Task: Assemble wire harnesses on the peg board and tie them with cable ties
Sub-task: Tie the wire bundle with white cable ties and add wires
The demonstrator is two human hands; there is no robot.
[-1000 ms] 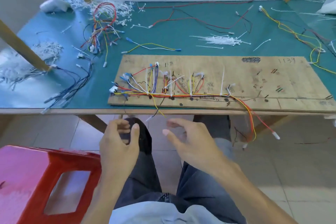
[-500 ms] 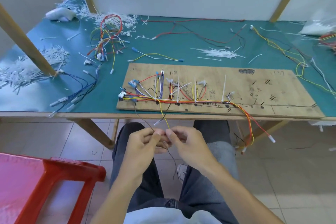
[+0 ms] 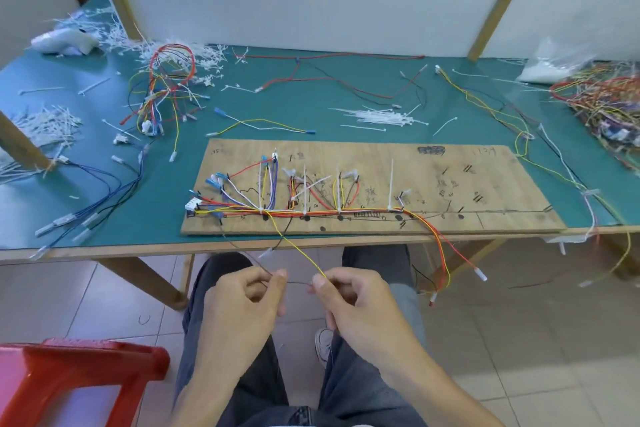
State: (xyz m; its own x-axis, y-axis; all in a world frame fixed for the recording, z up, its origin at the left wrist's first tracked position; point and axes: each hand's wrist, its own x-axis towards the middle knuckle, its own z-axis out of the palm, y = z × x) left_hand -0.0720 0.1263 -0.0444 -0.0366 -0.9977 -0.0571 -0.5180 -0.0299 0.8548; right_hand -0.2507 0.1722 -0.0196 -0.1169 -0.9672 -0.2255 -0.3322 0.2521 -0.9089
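Head view. The person sits at a green table (image 3: 294, 107) with both hands held below its front edge, over the lap.

The left hand (image 3: 242, 302) is closed, with its fingers curled in. Its thumb and forefinger pinch a thin dark wire (image 3: 299, 283). The right hand (image 3: 356, 302) is closed in the same way and pinches the same dark wire. A short length of it is stretched between the two hands. A yellow wire (image 3: 301, 253) runs down from the board and ends at the right hand's fingertips. Whether the right hand grips it as well cannot be told.

The peg board (image 3: 450, 184) lies flat on the table, along its near edge. The harness (image 3: 311, 211), a run of red, yellow and orange wires, lies along the board's near side. Its right end hangs over the table edge. White cable ties (image 3: 391, 180) stand up from the run at several points.

Loose cable ties (image 3: 381, 116) lie in a heap behind the board. A bundle of coloured wires (image 3: 166, 90) lies at the far left of the table. A red stool (image 3: 69, 378) stands at the lower left.
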